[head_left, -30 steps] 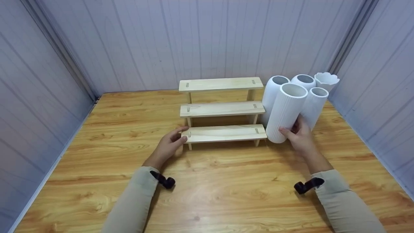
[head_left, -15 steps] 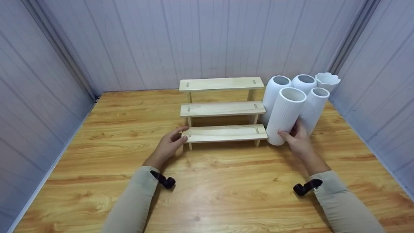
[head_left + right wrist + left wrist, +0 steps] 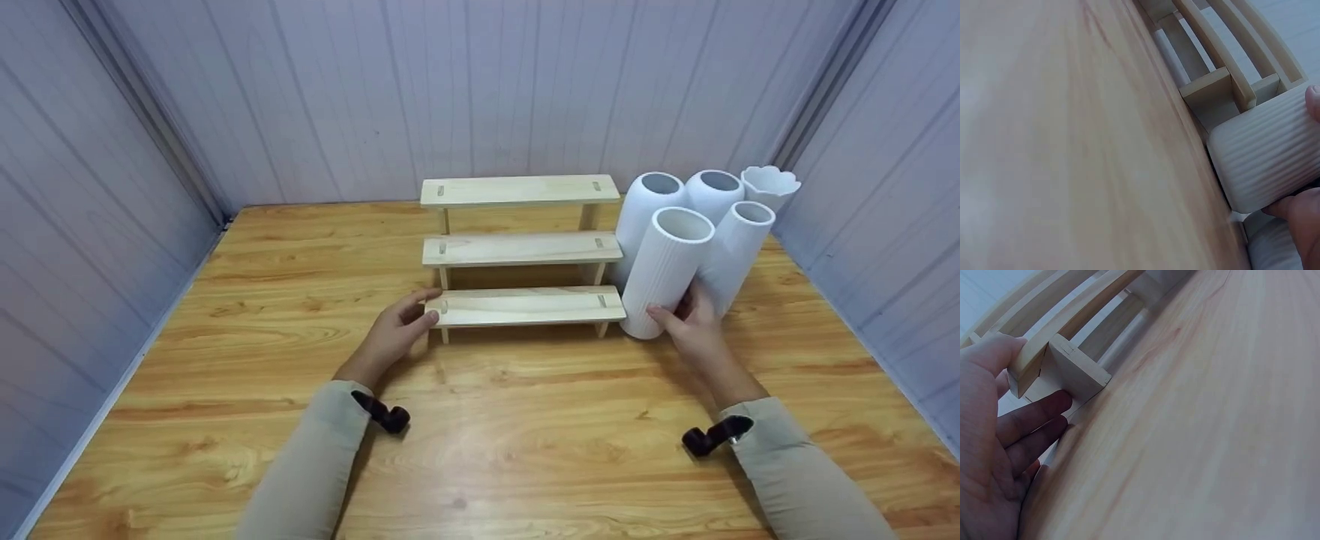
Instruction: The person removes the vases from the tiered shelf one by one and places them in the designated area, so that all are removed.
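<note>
A three-tier wooden display stand [image 3: 525, 251] rises in steps in the middle of the table. My left hand [image 3: 394, 334] grips the left end of its lowest board [image 3: 529, 307]. The left wrist view shows the thumb at the board's end and fingers [image 3: 1036, 424] reaching under it toward the leg. At the stand's right end, my right hand [image 3: 697, 322] holds a tall white ribbed vase [image 3: 660, 281] low on its body, thumb on the near side. The vase leans slightly, its base right at the tabletop; the right fingers are partly hidden behind it.
Several other white vases stand close behind and beside the held one: a rounded one [image 3: 634, 225] against the stand, another [image 3: 709, 191], a tapered one [image 3: 739, 251] and a scalloped-rim one [image 3: 771, 187]. Panel walls enclose the wooden table [image 3: 487, 442].
My right hand has brought the ribbed vase down and slightly toward me. The left hand keeps its hold on the stand. The head view has shifted a little.
</note>
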A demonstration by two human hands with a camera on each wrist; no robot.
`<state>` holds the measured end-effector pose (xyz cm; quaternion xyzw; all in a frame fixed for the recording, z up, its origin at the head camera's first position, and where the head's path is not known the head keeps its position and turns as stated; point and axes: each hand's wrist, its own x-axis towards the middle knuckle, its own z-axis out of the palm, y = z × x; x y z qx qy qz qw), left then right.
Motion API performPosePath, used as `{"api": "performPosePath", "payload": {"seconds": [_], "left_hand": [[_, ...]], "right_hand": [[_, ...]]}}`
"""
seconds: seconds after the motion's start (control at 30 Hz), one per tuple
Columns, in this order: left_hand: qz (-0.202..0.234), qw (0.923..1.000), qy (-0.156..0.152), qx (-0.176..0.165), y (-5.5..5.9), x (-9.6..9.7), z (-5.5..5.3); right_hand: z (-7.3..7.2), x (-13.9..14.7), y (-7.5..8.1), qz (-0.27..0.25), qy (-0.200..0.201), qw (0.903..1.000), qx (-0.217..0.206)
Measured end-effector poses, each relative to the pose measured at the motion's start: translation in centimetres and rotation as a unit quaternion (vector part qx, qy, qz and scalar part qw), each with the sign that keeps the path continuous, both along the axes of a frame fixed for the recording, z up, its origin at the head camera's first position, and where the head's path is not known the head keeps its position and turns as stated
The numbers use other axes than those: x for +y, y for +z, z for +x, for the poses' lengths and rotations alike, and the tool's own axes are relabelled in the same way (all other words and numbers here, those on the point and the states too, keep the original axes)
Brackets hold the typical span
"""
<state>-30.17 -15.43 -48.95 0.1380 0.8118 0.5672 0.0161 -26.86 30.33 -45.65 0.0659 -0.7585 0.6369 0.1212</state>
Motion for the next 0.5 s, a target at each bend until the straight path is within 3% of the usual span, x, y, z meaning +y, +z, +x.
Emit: {"api": "performPosePath", "payload": {"seconds": [0.27, 0.5], "left_hand": [[-0.002, 1.0000, -0.003, 0.003, 0.15, 0.20, -0.23], [0.001, 1.0000, -0.004, -0.005, 0.01, 0.00, 0.02]], "right_hand": [[0.17, -0.07, -0.24, -0.005, -0.002, 0.9999, 0.009], [0.30, -0.79, -0.86, -0.011, -0.018, 0.9974, 0.069]]}}
